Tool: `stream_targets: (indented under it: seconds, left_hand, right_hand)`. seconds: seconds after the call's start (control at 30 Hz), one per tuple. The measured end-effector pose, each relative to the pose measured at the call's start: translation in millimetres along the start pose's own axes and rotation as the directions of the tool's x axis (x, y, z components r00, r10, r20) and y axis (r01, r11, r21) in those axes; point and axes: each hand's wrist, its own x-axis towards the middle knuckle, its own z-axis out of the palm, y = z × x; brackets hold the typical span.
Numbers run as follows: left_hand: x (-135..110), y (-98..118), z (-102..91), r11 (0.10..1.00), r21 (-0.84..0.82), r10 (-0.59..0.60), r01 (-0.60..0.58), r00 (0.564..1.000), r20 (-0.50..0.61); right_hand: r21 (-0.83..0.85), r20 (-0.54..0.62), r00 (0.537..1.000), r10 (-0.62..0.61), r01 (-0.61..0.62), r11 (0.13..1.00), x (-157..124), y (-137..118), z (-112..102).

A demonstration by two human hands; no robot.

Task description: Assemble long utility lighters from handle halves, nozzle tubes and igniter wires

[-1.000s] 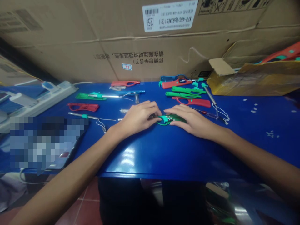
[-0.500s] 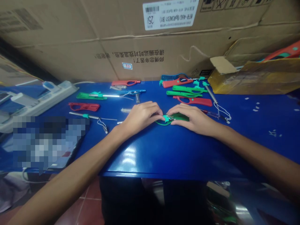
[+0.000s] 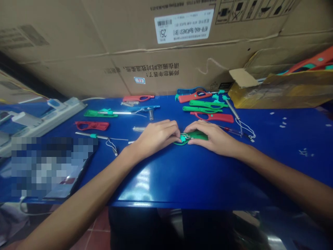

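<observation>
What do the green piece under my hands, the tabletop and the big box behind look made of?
The green piece looks like moulded plastic: uniform bright colour, smooth surface. The tabletop is glossy blue, perhaps painted metal or laminate; it mirrors light sharply. The box is brown cardboard, matte, with creased folds and a printed label.

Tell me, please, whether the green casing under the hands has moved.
No. The green casing sits just as far in front of the red casing as before; only the view shifted.

Left hand point(image 3: 156, 137), right hand point(image 3: 214, 139) on green casing point(image 3: 199, 135)
</observation>
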Motion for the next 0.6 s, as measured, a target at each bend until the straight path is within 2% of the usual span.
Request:
stream_targets:
  seconds: [0.1,0.23,0.37,0.6]
  left_hand:
    - [0.9,1.2,-1.9,0.997,0.069,0.023,-0.024,1.0,0.009]
    - [-0.2,0.3,-2.1,0.988,0.153,0.0,0.005,0.999,-0.033]
    - [-0.1,0.6,-1.7,0.971,0.237,0.036,-0.033,0.999,-0.008]
    - [2.7,-2.8,-1.2,0.968,0.24,0.082,-0.072,0.996,-0.033]
  right_hand:
    - [-0.004,0.005,1.0,0.004,-0.004,1.0,0.4,-0.1,0.3]
    - [-0.023,0.008,1.0,-0.003,0.003,1.0,0.6,0.0,0.1]
    - [-0.033,0.007,1.0,-0.002,0.002,0.999,0.1,0.0,0.1]
    - [-0.022,0.0,1.0,-0.002,0.002,1.0,-0.3,0.1,0.9]
